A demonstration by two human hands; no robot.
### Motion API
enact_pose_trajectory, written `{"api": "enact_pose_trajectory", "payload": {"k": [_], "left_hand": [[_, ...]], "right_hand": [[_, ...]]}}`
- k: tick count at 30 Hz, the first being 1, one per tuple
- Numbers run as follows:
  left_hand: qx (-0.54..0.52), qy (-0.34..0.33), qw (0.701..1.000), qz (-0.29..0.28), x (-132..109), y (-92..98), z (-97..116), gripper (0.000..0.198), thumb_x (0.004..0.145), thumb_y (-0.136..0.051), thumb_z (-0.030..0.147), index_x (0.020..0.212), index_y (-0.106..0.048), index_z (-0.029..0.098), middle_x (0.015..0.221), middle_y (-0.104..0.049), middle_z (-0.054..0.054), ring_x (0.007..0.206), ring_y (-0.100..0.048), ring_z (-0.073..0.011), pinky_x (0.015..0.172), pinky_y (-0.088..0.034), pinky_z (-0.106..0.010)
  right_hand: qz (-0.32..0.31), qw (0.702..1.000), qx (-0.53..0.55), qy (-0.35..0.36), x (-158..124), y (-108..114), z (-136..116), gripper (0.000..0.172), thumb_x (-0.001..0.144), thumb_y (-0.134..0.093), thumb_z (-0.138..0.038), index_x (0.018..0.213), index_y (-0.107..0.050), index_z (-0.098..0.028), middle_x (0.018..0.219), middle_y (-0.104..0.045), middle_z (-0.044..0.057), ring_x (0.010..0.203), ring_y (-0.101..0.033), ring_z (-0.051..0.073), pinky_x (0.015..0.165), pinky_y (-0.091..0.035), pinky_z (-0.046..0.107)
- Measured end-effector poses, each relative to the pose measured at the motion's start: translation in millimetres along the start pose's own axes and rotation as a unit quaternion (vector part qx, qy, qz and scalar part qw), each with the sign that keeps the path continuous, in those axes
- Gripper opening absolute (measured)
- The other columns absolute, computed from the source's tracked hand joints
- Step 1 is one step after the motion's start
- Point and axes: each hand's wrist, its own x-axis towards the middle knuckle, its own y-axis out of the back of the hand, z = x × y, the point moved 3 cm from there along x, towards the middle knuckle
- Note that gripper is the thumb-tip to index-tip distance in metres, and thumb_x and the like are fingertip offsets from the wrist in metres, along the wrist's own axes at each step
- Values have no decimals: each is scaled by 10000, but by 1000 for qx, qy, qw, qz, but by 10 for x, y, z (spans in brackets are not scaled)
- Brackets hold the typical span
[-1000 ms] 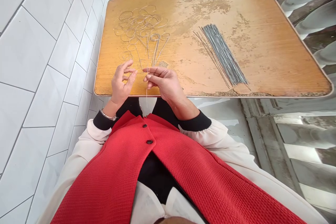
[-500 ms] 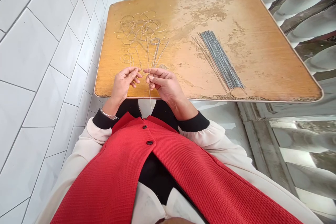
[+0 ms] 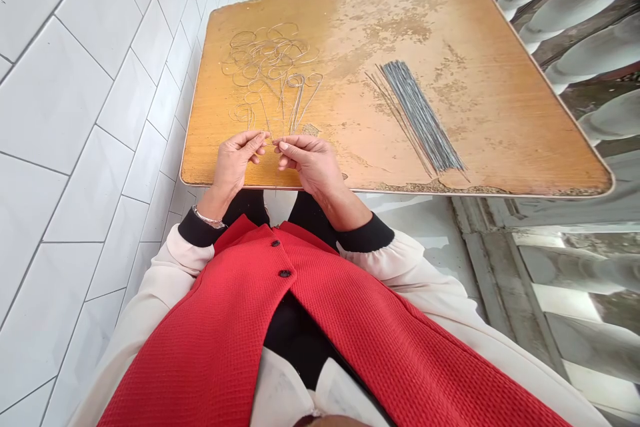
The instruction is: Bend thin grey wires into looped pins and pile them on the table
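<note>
Thin silvery metal wire [image 3: 271, 138]: sits at the fingertips, above the near left part of a worn yellow-brown wooden tabletop [image 3: 520, 127]. Clamped, thumb against forefinger, in the bare right hand [image 3: 307, 157]; pinched likewise, probably, in the bare left hand [image 3: 239, 152], tips just beside the other pair, though too fine in this view to trace for certain.

In hand, by judgement: close fingertip working of this single strand. Calls, for any further move, for a steady pinch from both sides and small turns of the fingers rather than the arms.

Beyond, on the far left, a loose tangle of looped slender metal wires [image 3: 270, 53], near enough to snag. To the right, a slanting bundle of straight grey metal wires [image 3: 423, 120], with a few loose thin strands [image 3: 399, 123] along its left side.

Near edge right under the wrists. White tiled wall [image 3: 85, 147] close on the left, tightening elbow room; white rounded balusters [image 3: 590, 47] past the right edge. Widest room for moving: rightward, over flaked tabletop between tangle and bundle.
</note>
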Motion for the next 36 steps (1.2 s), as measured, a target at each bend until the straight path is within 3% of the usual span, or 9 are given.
{"api": "enact_pose_trajectory", "payload": {"k": [7,12,16,18,20,25,30,36], "left_hand": [[-13,9,1000,-18,-8,15,8,60,883,-737,220,849,-759,177,699,-689,34,577,-590,-19,512,-420,-139],[46,-14,998,-35,16,113,17,228,914,-704,413,1032,-731,219,795,-725,2,629,-638,-54,525,-452,-157],[103,-108,982,-119,118,168,50,545,798,-796,537,1266,-652,297,1197,-735,-59,969,-732,-148,703,-556,-218],[125,-156,963,-179,165,155,63,691,714,-853,568,1320,-620,331,1384,-659,-67,1193,-692,-214,841,-582,-281],[132,-181,947,-228,188,125,59,724,699,-834,631,1331,-616,352,1440,-628,-60,1311,-636,-249,927,-581,-334],[108,-185,942,-258,151,76,24,693,741,-716,747,1291,-658,330,1323,-705,-76,1273,-669,-242,954,-592,-364],[49,-123,960,-248,123,92,-4,766,611,-814,737,1233,-693,306,1265,-737,-88,1223,-700,-255,974,-592,-369],[20,-88,971,-221,127,81,-18,721,596,-821,738,1160,-722,299,1171,-770,-64,1118,-741,-237,970,-591,-375]], "right_hand": [[2,1000,-11,-2,1,-3,-10,315,624,-914,-354,788,-719,-170,678,-645,-32,462,-524,47,450,-466,191],[24,999,-25,-4,4,4,-22,259,651,-881,-320,722,-683,-170,638,-628,-32,448,-505,46,436,-430,183],[14,999,-28,-8,-1,-8,-36,239,636,-869,-311,706,-693,-166,607,-610,-29,429,-492,52,435,-420,200],[-1,999,-32,-17,-14,-25,-41,243,645,-862,-320,677,-676,-166,573,-583,-29,422,-482,58,438,-416,209],[-15,999,-37,-30,-36,-48,-43,261,654,-854,-327,631,-646,-171,528,-544,-34,419,-464,61,441,-408,213],[-28,998,-32,-54,-95,-102,-47,215,625,-835,-302,621,-664,-172,544,-559,-27,430,-456,59,436,-392,212],[-34,998,-16,-55,-123,-134,-67,186,611,-827,-283,607,-679,-171,544,-557,-29,433,-463,56,421,-374,205],[-40,997,-23,-61,-134,-149,-64,240,620,-861,-320,641,-671,-173,557,-559,-24,457,-468,67,448,-390,213]]}}
